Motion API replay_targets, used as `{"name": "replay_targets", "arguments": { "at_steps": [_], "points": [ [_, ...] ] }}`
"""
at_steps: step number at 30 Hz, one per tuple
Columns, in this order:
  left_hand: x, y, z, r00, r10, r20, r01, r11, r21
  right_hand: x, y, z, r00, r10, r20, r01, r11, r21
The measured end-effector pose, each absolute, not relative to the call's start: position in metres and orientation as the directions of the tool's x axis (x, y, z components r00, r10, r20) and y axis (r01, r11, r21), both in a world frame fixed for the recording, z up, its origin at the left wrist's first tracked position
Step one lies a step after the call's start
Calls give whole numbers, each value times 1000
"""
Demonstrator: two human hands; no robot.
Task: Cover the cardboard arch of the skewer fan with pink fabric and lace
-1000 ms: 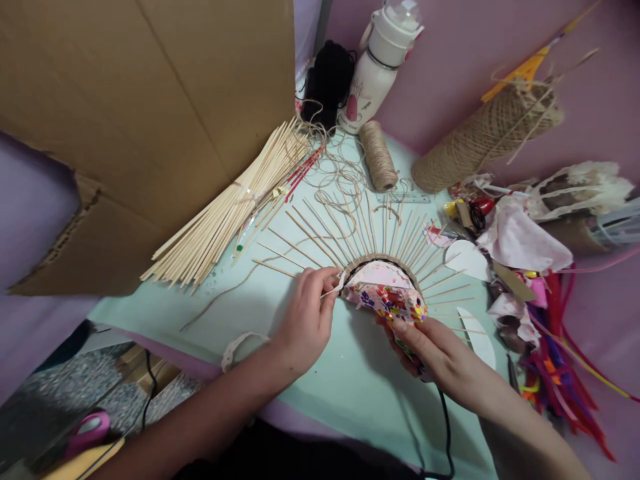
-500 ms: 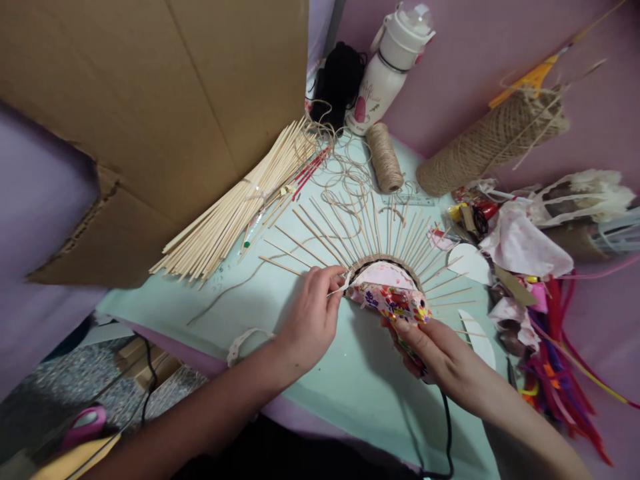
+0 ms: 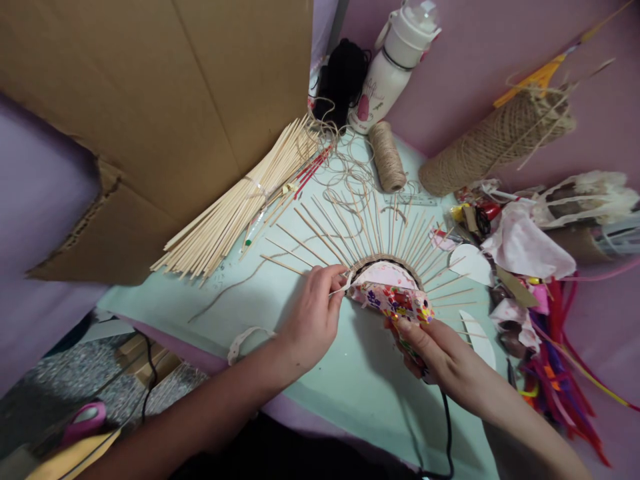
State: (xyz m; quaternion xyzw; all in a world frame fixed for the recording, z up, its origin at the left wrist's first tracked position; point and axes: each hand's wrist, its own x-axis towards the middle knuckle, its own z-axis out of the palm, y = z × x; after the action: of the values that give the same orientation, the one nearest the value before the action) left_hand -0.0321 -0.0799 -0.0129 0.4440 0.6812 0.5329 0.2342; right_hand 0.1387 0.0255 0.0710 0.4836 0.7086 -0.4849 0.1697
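Observation:
A half-round craft piece (image 3: 387,273) lies on the pale green table (image 3: 350,380), with thin wooden sticks fanning out from its rim. My left hand (image 3: 313,320) is closed in a pinch on a thin stick (image 3: 336,291) at the piece's left edge. My right hand (image 3: 433,350) is wrapped round a flower-patterned glue gun (image 3: 395,303) whose tip points at that same edge. A black cord (image 3: 445,427) runs from the gun toward me.
A bundle of wooden sticks (image 3: 240,207) lies at the left under a large cardboard sheet (image 3: 150,100). Two jute spools (image 3: 387,157) (image 3: 495,143), a white bottle (image 3: 390,67) and black yarn (image 3: 343,73) stand at the back. Fabric scraps and pipe cleaners (image 3: 550,360) crowd the right.
The view has shifted slightly; both hands stay at the craft piece's left edge with the same grips.

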Motion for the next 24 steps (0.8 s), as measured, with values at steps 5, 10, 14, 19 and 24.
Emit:
{"name": "replay_targets", "arguments": {
  "at_steps": [5,10,14,19,24],
  "points": [
    [-32,-80,-13,-492,857,156,353,32,935,141,26,68,-481,520,-706,844,55,-534],
    [-32,-80,-13,-494,857,148,340,34,940,139,25,71,-476,520,-709,848,58,-527],
    [-33,-80,-12,-485,862,150,355,38,934,138,24,72,-477,532,-700,845,60,-531],
    [-32,-80,-13,-490,857,161,366,35,930,138,24,71,-473,532,-702,846,52,-530],
    [-32,-80,-13,-496,854,155,359,39,933,141,22,70,-477,522,-707,848,60,-527]
  ]
}}
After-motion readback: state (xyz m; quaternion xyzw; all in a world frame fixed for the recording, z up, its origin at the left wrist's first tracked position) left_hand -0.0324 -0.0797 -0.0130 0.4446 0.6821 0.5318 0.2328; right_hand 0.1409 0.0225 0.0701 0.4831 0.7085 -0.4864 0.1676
